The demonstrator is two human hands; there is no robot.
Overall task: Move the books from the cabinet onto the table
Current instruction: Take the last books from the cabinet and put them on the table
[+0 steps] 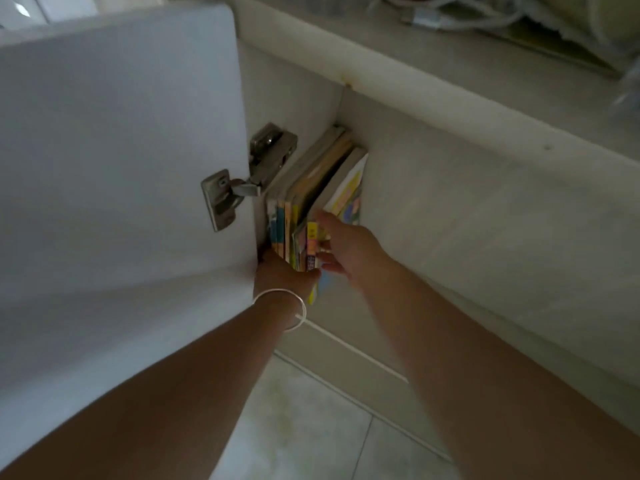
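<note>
Several thin colourful books (311, 188) stand upright in the open white cabinet (294, 98), leaning against its left wall. My left hand (280, 271), with a silver bangle on the wrist, reaches under the near lower corner of the stack and grips it. My right hand (346, 244) presses on the right side of the stack, fingers on the yellow cover of the outermost book. Together both hands clasp the books from either side. The lower parts of the books are hidden behind my hands.
The white cabinet door (114, 168) stands open at the left, its metal hinge (249, 174) just beside the books. A pale counter top (485, 74) runs above the cabinet, with cables and cloth (485, 15) on it. Tiled floor (311, 427) lies below.
</note>
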